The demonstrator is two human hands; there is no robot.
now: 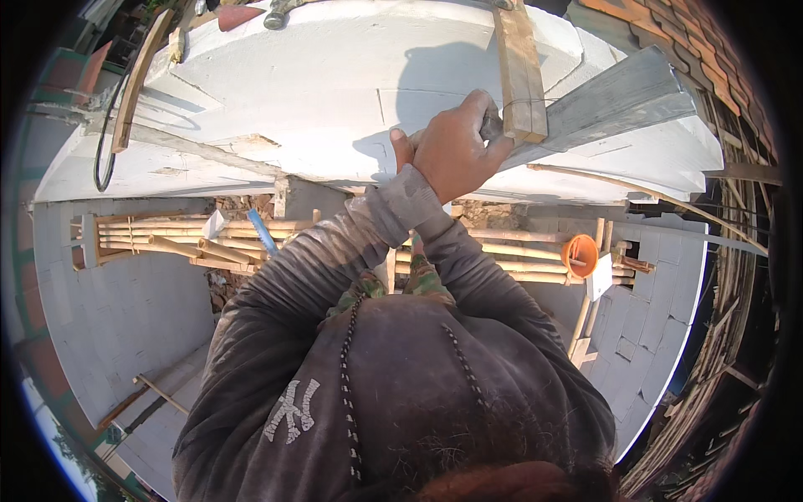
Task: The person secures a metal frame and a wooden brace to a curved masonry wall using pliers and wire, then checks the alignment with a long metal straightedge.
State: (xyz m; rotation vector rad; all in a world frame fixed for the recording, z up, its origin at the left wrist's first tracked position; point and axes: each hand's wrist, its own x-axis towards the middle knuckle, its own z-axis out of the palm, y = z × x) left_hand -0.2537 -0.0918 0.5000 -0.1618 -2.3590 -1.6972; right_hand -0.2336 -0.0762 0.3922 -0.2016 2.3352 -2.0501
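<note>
1. Crosses both forearms in front of the chest, left over right, in a dusty, dark gray hoodie [410,360] with black-and-white speckled drawstrings [346,368].
2. Holds the left hand [458,149] over the near edge of a broad, white block wall [301,109], right of its middle. Curls its fingers narrow, with the back of the hand toward the camera; grip on any object impossible to tell.
3. Tucks the right hand [402,149] behind the left wrist, mostly hidden, with a single digit showing on the left; cannot tell wide from narrow.
4. Has a long, flat, gray board [611,109] directly right of the left fingers, slanting from the wall's near edge up toward its right end and looking broader at the outer end.
5. Has a brown, rectangular timber piece [520,71] just beside the same fingers, reaching from the wall's far edge down over the narrow end of the gray board.
6. Near the wall's left end, a slim, brown wooden strip [140,84] beside a looped black cord [100,167]; at the far edge, left of the middle, a reddish, cone-shaped object [238,17].
7. Below the wall's near edge, pale bamboo poles [523,251] on both sides of the body, with a narrow, bright blue strip [262,231] at the left and a round, orange bucket [579,254] at the right.
8. Beyond the wall's far right corner, orange-brown roof tiles [686,38].
</note>
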